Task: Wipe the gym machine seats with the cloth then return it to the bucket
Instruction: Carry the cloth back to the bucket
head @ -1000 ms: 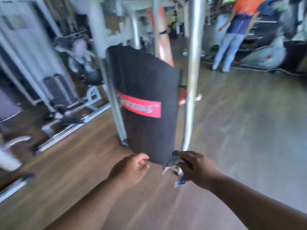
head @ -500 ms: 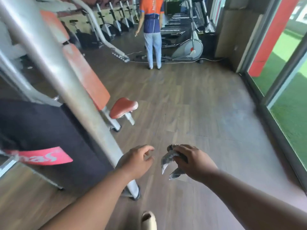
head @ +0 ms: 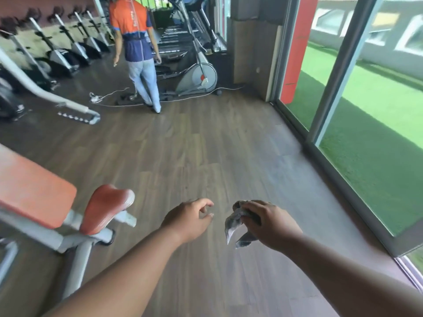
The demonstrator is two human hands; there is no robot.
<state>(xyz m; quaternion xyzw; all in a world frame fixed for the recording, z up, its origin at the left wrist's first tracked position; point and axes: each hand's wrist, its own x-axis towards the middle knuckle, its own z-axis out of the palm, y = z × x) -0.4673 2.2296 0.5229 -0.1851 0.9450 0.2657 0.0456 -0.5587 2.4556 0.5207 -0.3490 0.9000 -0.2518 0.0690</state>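
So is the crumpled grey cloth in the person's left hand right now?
No, the crumpled grey cloth is gripped by the right hand, while the left hand holds nothing.

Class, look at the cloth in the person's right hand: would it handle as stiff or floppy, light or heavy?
Probably floppy: the cloth bunches and droops below the right hand. Likely light, since a loose one-handed grip carries it. It seems unlikely to roll or break.

Both forearms bare to frame edge, no sleeves, no watch/rings/gloves visible. Left hand (head: 187,221) & right hand (head: 272,225) bare, short nails.
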